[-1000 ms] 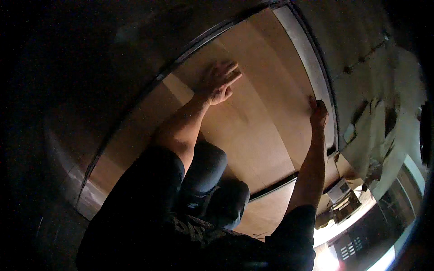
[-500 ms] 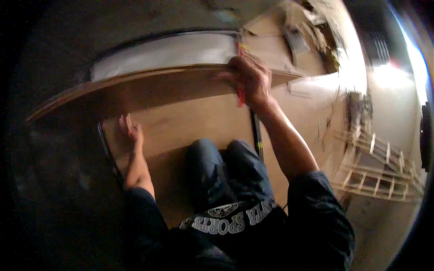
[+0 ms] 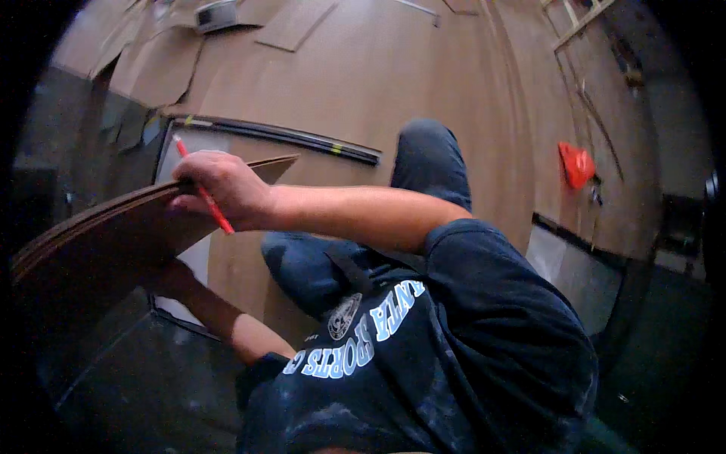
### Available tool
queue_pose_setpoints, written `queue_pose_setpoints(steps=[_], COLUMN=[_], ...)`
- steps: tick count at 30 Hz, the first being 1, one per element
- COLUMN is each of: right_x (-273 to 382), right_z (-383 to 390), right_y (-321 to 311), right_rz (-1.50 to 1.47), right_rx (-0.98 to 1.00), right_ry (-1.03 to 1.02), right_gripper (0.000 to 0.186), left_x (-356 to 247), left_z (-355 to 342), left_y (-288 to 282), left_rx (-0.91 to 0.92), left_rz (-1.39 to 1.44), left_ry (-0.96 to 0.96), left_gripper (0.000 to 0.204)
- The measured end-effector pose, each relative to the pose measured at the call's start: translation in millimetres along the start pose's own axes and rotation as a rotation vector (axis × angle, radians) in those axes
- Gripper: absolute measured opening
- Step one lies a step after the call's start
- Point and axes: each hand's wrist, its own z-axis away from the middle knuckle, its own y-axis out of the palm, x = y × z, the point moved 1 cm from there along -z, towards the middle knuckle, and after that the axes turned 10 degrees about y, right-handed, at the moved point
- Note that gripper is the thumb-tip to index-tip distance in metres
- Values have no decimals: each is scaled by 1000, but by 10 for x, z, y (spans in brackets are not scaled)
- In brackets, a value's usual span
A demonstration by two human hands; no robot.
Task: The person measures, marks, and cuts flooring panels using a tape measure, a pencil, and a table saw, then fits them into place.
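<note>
A thin brown board (image 3: 91,253) is tilted up on edge at the left, its far end pointing toward the middle. My right hand (image 3: 240,191) reaches across and grips the board's upper edge near that end. Tucked in the same hand is a slim red pencil or marker (image 3: 218,213), slanting across the fingers. Lower down, in shadow beside the board's face, is my left hand (image 3: 172,278); its fingers are too dark to make out, and I cannot tell whether it touches the board.
Long black strips with yellow marks (image 3: 295,141) lie on the wood-look floor (image 3: 340,76) beyond my right hand. Cardboard (image 3: 155,64) and a small grey box (image 3: 217,15) are at the upper left. At the right lie an orange-red object (image 3: 578,165) and a dark-edged pale panel (image 3: 560,253).
My view has turned, and the board with my right hand now appears farther left and more steeply angled. My left hand, earlier spread on a flat brown surface, is now in shadow by the board.
</note>
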Motion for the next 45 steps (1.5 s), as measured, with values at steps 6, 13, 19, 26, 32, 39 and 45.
queue_pose_setpoints(steps=[6, 13, 19, 26, 32, 39, 45], right_x=[-235, -2362, -2359, -2238, -1968, -2091, -2638], right_z=[145, 3055, 5005, 5044, 4749, 4795, 4797], right_y=[-2576, -5759, -4645, -4328, -4351, -4417, -6225], right_rz=[454, 861, 1076, 723, 334, -373, 851], right_rx=[-110, -147, 575, 559, 154, -256, 461], right_ry=[-249, 1114, 1189, 936, 1289, 1370, 1591], right_gripper=[27, 35, 73, 54, 54, 56, 51], left_x=[-848, -1911, -3179, -4434, -4988, -3980, -3465], left_z=[-781, -1250, -1749, -2175, -1867, -1771, -567], left_y=[-70, 808, 1893, 3587, 4514, 6667, 7901], left_rx=[152, 473, 719, 901, 927, 1180, 1581], left_rz=[-140, -246, -383, -453, -5, 36, 76], left_ry=[175, 353, 587, 869, 676, 858, -146], left_gripper=[78, 71, 66, 60, 56, 44, 42])
